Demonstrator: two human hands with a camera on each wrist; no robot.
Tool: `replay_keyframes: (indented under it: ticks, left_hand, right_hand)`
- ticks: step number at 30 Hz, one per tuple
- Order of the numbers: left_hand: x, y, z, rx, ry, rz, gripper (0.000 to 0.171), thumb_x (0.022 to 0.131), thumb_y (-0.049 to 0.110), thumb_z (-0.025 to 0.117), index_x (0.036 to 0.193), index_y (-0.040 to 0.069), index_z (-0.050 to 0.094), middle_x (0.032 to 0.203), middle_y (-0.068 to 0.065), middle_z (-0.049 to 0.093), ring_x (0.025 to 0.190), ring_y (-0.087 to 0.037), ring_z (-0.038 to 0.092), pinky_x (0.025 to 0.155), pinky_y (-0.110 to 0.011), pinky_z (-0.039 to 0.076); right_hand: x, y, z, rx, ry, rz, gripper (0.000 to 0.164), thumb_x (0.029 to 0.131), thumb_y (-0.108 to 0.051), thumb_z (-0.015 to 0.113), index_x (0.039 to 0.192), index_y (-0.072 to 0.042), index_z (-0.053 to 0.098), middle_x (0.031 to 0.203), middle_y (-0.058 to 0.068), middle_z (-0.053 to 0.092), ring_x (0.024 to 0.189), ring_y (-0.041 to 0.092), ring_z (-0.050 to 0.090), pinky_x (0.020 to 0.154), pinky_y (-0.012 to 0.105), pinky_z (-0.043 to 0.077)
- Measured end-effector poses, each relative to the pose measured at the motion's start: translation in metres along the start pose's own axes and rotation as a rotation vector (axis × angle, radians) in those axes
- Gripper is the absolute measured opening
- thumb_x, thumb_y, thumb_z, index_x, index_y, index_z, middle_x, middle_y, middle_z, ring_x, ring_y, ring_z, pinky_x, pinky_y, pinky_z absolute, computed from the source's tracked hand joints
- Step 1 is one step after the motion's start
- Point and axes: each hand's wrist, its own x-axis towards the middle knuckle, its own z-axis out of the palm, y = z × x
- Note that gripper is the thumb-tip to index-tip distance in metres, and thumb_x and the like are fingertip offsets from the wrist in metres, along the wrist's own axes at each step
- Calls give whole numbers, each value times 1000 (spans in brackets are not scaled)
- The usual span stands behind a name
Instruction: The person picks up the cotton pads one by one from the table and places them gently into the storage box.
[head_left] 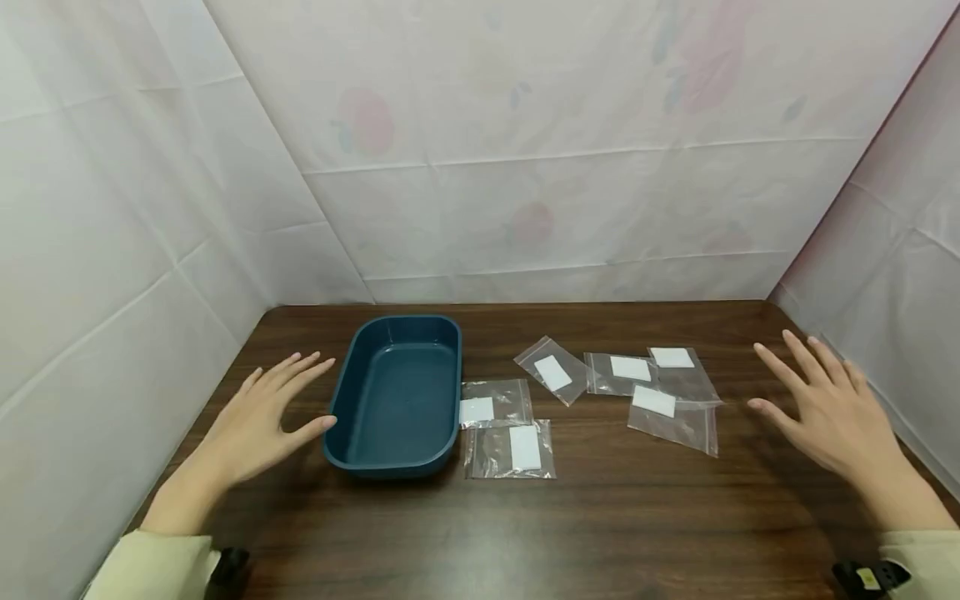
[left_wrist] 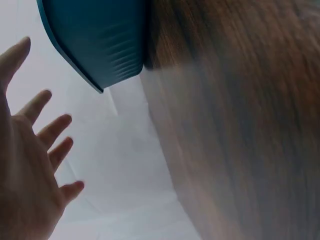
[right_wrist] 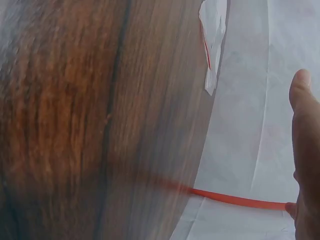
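- I see the left hand (head_left: 258,417) at the left of the frame, fingers spread wide, holding nothing; its thumb tip overlaps the tray's rim in the head view, though the left wrist view shows a gap.
- The right hand (head_left: 836,421) is over at the right of the frame, also spread wide and holding nothing, nearest to the right-hand bags.
- Left of centre sits a deep dark-blue plastic tray (head_left: 394,408), rectangular with rounded corners, nothing inside.
- Six clear plastic zip bags (head_left: 491,454), each with a white rectangular piece (head_left: 525,447), lie flat: two just beside the tray's right wall, one above and right of those, three overlapping right of centre.
- Everything rests on a dark-brown wood-grain table (head_left: 600,525).
- White cloth (head_left: 465,225) with faint pink fruit prints fills the top of the frame.
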Motion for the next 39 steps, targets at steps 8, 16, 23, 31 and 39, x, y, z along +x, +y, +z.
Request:
replay_keyframes:
  ticks: [8, 16, 23, 31, 39]
  left_hand:
    - [7, -10, 7, -371, -233, -180, 73, 94, 52, 63, 156, 28, 32, 158, -15, 32, 140, -49, 27, 97, -75, 28]
    - [13, -17, 16, -500, -247, -172, 67, 94, 40, 68, 153, 25, 39, 152, -15, 40, 139, -48, 31, 94, -76, 30]
    - [19, -24, 19, -625, -279, -140, 68, 95, 30, 69, 154, 22, 36, 155, -16, 36, 137, -46, 34, 95, -74, 32]
    - [18, -29, 20, -729, -317, -131, 71, 96, 22, 68, 156, 22, 30, 158, -18, 28, 137, -52, 30, 95, -73, 35]
    - [18, -32, 24, -729, -316, -139, 71, 95, 25, 69, 155, 24, 31, 157, -16, 30, 137, -50, 31, 95, -73, 34]
  right_hand:
    - [2, 4, 2, 89, 72, -108, 73, 96, -47, 61, 157, -27, 29, 164, 9, 19, 149, 34, 16, 113, 62, 16]
    - [-1, -4, 5, 371, 3, -71, 75, 91, -22, 73, 155, -25, 35, 162, 7, 24, 140, 47, 30, 107, 68, 21]
    - [-3, -13, 6, 472, -3, -64, 72, 88, -16, 76, 151, -25, 43, 154, 4, 38, 141, 2, 22, 117, 33, 18]
    - [-3, -18, 12, 495, 21, -147, 69, 77, -10, 85, 139, -17, 57, 132, 10, 57, 129, -14, 30, 99, 2, 18]
    - [-2, -27, 18, 570, -25, -201, 57, 72, -10, 88, 124, -10, 66, 121, 5, 64, 119, -12, 43, 95, 3, 27]
